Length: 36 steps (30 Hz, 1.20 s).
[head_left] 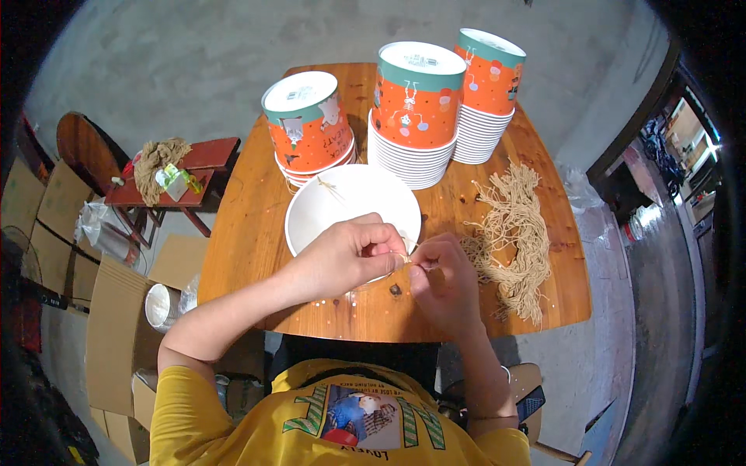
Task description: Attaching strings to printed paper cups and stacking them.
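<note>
A white-lined paper bucket (315, 213) sits at the table's near middle, its round mouth toward me. A short bit of tan string (330, 186) shows at its far inner side. My left hand (350, 256) reaches across the near rim, thumb and forefinger pinched on a thin tan string (407, 258). Close beside it, my right hand (444, 283) is closed on the same string with its fingertips. The fingertips of the two hands nearly meet at the bucket's near right rim. Part of the string is hidden by my fingers.
A bundle of tan cut strings (517, 241) lies right of my right hand. Behind the bucket stand upside-down orange-and-green buckets: a left stack (307, 128), a middle stack (412, 116) and a right stack (486, 93). A red bench (210, 159) and cardboard (116, 326) are at left.
</note>
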Available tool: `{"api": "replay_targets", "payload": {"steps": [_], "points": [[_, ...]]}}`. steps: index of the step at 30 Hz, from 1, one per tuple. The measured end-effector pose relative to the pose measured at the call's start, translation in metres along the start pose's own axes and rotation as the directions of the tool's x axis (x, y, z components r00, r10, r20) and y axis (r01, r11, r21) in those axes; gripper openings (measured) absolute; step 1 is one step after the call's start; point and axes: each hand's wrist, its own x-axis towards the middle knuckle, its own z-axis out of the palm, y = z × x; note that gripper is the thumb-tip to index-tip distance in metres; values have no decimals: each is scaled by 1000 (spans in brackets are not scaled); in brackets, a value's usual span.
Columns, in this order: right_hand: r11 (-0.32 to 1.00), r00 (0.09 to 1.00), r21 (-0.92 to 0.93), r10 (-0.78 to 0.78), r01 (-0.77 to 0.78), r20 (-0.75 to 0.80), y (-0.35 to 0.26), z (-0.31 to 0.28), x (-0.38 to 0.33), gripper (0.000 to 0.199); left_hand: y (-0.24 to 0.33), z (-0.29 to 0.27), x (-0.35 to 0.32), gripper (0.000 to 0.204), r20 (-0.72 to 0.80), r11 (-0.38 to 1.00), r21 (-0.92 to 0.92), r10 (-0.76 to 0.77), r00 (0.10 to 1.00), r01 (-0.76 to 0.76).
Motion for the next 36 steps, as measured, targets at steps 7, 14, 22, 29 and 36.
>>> {"api": "replay_targets", "payload": {"steps": [7, 14, 22, 29, 36], "points": [[997, 999, -68, 44, -43, 16, -3, 0, -2, 19, -2, 2, 0, 6, -62, 946, 242, 237, 969, -216], [984, 999, -177, 20, -13, 35, -7, -3, -3, 16, 7, 6, -3, 8, -73, 806, 498, 406, 911, -319], [977, 1000, -215, 9, -7, 8, -6, -2, -2, 14, 7, 7, -2, 8, -50, 759, 555, 438, 897, -340], [986, 986, -41, 161, -160, 32, -8, -7, -1, 14, 5, 4, 0, 6, -42, 812, 474, 407, 912, -340], [959, 965, 111, 260, -262, 31, -2, 1, -3, 12, -3, 4, 0, 4, -84, 907, 270, 356, 931, -323]]}}
